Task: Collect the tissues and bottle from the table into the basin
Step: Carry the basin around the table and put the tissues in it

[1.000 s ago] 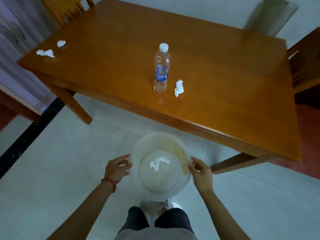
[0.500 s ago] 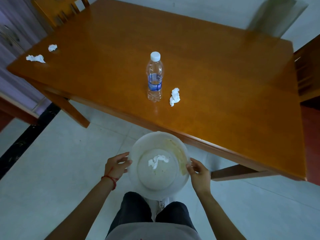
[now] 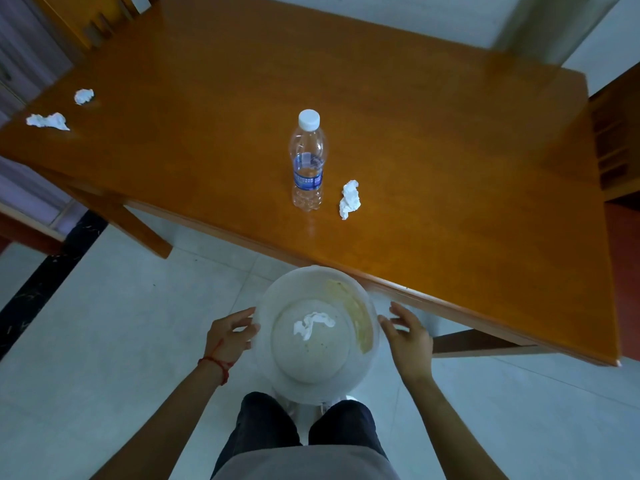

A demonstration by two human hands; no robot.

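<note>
basin [image 3: 277, 382] between both hands

I am standing in what looks like the dining area of a home. In front of me is a large glossy orange-brown wooden dining table [image 3: 415, 140], with matching slatted wooden chairs at its far left corner [image 3: 93, 19] and right side [image 3: 620, 140]. Under my feet is a floor of pale grey tiles [image 3: 104, 323] edged by a black border strip [image 3: 45, 285], and plain light walls [image 3: 398, 12] stand behind the table.
</note>
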